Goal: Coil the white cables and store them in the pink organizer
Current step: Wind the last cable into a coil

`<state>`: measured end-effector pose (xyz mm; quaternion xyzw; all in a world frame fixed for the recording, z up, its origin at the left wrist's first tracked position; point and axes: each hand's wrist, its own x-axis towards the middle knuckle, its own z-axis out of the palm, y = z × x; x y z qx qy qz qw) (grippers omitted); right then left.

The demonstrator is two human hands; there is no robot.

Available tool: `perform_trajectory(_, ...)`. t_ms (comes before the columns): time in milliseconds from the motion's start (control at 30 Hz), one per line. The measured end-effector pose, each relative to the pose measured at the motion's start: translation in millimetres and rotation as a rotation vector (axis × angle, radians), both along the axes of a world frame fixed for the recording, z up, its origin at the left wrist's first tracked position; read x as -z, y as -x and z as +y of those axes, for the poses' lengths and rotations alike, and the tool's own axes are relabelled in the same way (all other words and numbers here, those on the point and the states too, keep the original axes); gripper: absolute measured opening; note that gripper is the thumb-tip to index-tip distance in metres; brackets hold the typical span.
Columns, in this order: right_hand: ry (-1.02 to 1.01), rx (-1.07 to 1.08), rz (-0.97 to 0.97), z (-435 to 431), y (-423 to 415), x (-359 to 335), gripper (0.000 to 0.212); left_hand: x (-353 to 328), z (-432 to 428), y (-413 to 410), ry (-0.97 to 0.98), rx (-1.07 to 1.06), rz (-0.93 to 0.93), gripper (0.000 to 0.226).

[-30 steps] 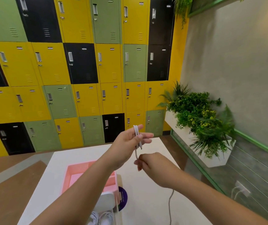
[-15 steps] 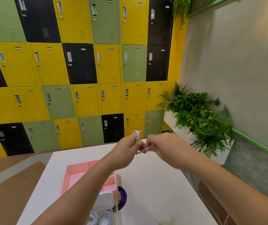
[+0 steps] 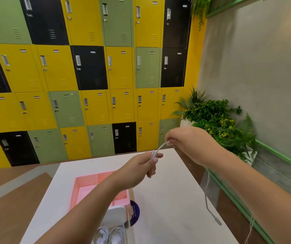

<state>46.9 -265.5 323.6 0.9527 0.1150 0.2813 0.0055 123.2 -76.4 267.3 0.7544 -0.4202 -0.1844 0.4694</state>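
the left hand [image 3: 141, 166] hovers above the pink organizer's [image 3: 74, 192] far right corner, fingers curled round a few loops of white cable [image 3: 160, 148]. the right hand [image 3: 185, 143], farther right of the organizer, pinches the strand running between them; the loose tail hangs blurred under that forearm, over the white table [image 3: 167, 191]. the left forearm crosses the organizer and hides its near right part. on the organizer's near side sit a white box [image 3: 114, 215], a purple disc [image 3: 135, 211] and more coiled white cables [image 3: 111, 235]. lockers [image 3: 95, 67] and plants [image 3: 215, 120] stand well beyond it.
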Motion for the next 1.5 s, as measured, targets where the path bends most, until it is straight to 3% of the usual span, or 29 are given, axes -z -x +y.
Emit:
perform_trajectory(167,0.053,0.019,-0.032,-11.8,-9.5,2.2,0.005,-5.2,0.3,1.9,0.058,-0.018,0.054,0.034)
perform_trajectory(233,-0.003,0.065,-0.023,-13.7,-12.5,5.8,0.014,-11.4,-0.3,4.3,0.076,-0.019,0.064,0.035)
perform_trajectory(333,-0.162,0.160,0.039,-16.6,-14.8,11.6,0.024,-16.7,0.1,4.3,0.154,0.004,0.113,0.037)
perform_trajectory(633,-0.774,0.198,0.189,-29.3,-28.4,55.0,0.017,-32.8,-7.9,14.4,0.415,0.067,0.310,0.055)
perform_trajectory(733,-0.869,0.205,0.216,-22.9,-26.6,68.0,0.019,-35.1,-11.6,14.8,0.482,0.037,0.381,0.044)
perform_trajectory(900,-0.810,0.198,0.359,2.6,-18.3,80.5,0.021,-34.9,-17.7,8.2,0.487,-0.022,0.394,0.030)
perform_trajectory(1067,-0.579,0.161,0.527,31.9,-3.8,78.6,0.023,-17.7,-22.4,-1.8,0.324,-0.137,0.123,0.033)
perform_trajectory(1333,-0.196,0.130,0.570,52.7,20.3,37.0,0.029,4.3,-23.7,-9.8,0.089,-0.159,-0.091,0.045)
perform_trajectory(1500,-0.020,0.144,0.544,39.2,23.9,17.5,0.023,7.8,-13.3,-13.6,-0.087,-0.102,-0.175,0.030)
